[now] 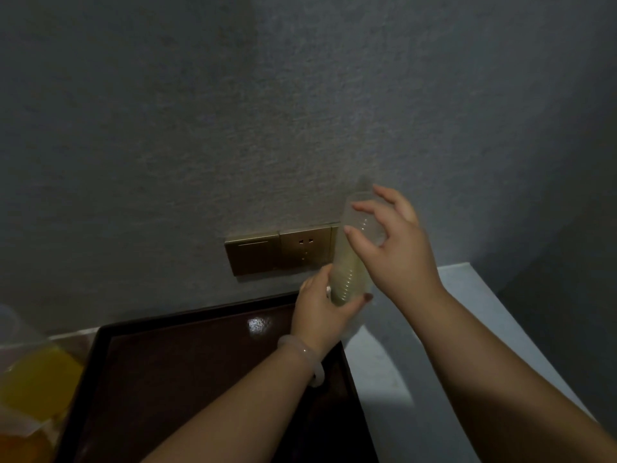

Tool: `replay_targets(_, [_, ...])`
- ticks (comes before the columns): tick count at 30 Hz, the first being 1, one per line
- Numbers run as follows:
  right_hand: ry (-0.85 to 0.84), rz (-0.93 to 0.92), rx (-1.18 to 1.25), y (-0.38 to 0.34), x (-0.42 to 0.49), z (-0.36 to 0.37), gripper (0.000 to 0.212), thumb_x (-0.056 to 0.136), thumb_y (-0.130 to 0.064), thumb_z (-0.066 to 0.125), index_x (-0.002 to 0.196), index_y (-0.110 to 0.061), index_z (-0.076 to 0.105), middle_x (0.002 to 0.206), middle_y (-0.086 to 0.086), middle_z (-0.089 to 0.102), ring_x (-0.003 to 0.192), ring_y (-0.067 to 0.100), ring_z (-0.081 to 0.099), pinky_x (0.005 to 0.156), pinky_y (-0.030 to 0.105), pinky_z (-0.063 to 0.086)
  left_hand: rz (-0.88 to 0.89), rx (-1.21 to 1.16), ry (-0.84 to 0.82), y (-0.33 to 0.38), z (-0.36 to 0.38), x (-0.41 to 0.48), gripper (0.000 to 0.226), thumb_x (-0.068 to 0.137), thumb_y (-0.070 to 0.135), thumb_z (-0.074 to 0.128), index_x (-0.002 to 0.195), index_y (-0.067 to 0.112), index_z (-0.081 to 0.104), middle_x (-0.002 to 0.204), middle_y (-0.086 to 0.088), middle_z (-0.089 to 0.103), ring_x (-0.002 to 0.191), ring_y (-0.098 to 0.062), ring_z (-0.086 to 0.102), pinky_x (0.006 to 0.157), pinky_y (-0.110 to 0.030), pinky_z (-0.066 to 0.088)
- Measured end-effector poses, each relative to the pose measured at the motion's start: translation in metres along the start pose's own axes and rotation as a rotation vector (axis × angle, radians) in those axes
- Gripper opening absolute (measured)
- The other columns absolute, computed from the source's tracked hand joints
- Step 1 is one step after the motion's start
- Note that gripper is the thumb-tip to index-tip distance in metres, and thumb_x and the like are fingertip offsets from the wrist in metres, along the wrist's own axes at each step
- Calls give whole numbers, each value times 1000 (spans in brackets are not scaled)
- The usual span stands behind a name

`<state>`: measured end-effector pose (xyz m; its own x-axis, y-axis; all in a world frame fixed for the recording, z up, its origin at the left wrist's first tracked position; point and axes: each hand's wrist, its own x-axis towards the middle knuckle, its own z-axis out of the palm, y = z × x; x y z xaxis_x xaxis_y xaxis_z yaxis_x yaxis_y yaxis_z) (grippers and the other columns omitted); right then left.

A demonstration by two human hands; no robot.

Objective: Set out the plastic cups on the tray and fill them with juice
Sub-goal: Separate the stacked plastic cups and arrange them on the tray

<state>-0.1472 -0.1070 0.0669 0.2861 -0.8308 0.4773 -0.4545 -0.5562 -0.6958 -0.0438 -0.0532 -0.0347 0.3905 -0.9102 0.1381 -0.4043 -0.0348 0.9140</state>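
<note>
Two bare forearms, no sleeves; pale translucent bangle [302, 350] on left wrist

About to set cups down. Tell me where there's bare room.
The dark brown rectangular tray is bare between its left rim and the left hand. The white counter right of the tray is bare too. The yellow juice container crowds the left.

Clear ribbed plastic cups [350, 262] in a thin film sleeve, glossy dark brown tray [200, 362], matt rough grey wall [300, 95], brushed gold metal-look socket plate [280, 250], smooth pale bangle [302, 357], matt white counter [434, 362]
</note>
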Motion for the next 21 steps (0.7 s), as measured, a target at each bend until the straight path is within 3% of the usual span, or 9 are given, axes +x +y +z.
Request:
replay_targets(6, [43,-31,50,-40,4,-3,27,85,-29,70,112,-27,66,145,-6,39,125,-2,34,82,-6,26,44,-87,59,20,-32,-2,56,69,41,80,118,31,56,111,10,58,98,-1,59,87,-32,53])
replay_targets(10, [46,10,158,-58,-1,5,23,83,-30,71,106,-31,66,138,-11,43,113,-11,40,84,-6,29,144,52,114,21,-71,-18,67,70,33,81,129,25,49,118,10,49,104,15,46,85,-3,38])
replay_targets(13, [-23,115,275,-67,-16,20,20,83,-30,72,99,-38,62,135,-13,45,113,-8,42,81,-7,29,236,219,106,12,-106,-38,84,72,33,79,142,23,34,129,10,38,109,20,36,87,6,26])
replay_targets(18, [-175,143,316,-80,-51,47,22,81,-30,73,94,-42,62,133,-16,46,110,-16,41,82,-4,32,253,393,-32,-4,-144,-75,106,76,38,75,138,54,-10,125,37,14,112,19,26,79,7,29])
replay_targets(21, [-220,142,327,-89,-66,58,23,80,-28,74,100,-36,64,135,-15,44,115,-9,43,90,5,37,251,406,15,-17,-156,-91,111,76,36,75,136,59,-16,130,34,18,120,9,30,94,-8,35])
